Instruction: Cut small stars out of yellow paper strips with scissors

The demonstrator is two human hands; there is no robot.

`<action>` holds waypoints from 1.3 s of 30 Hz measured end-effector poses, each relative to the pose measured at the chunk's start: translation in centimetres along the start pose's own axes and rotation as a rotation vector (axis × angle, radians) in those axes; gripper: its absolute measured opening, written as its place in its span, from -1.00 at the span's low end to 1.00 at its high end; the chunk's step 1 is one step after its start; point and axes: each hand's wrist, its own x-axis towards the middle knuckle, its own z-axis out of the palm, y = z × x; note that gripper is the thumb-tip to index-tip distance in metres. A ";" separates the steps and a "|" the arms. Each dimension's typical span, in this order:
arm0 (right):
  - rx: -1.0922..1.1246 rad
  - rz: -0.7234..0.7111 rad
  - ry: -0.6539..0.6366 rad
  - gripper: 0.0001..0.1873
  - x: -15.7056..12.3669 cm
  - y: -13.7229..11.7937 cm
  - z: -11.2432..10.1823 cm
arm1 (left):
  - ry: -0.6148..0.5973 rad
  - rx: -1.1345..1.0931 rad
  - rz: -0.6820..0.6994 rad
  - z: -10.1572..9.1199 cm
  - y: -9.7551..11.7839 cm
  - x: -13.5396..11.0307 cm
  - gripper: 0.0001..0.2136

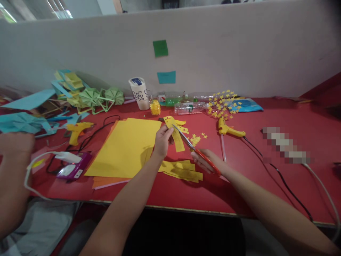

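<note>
My left hand (162, 140) pinches a yellow paper strip (176, 135) and holds it just above the red table (266, 185). My right hand (209, 160) grips red-handled scissors (195, 149), whose blades are parted around the strip's upper edge. Small yellow paper stars (196, 138) lie just beyond the blades. Cut yellow strips (183, 171) rest on the table between my two hands. A stack of yellow and orange paper sheets (125, 147) lies to the left of my left hand.
A yellow glue gun (228, 130) and its black cable lie right of the scissors. Plastic bottles (188, 106), a paper cup (140, 93), a pile of stars (222, 105) and folded paper shapes (90, 96) line the back. Another person's arm (12, 177) and a purple device (73, 170) are at left.
</note>
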 end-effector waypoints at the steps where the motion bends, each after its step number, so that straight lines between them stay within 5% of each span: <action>1: -0.003 0.002 0.002 -0.53 0.0 0.0 0.0 | 0.002 0.000 0.000 0.0 0.0 0.0 -0.81; 22: 0.031 0.087 -0.020 -0.56 0.5 0.4 -0.5 | 0.005 0.106 0.078 -0.8 1.0 0.5 -0.76; 39: -0.038 -0.083 -0.105 -0.52 0.3 0.6 -0.8 | -0.030 -0.047 -0.030 -0.6 1.4 0.4 -0.84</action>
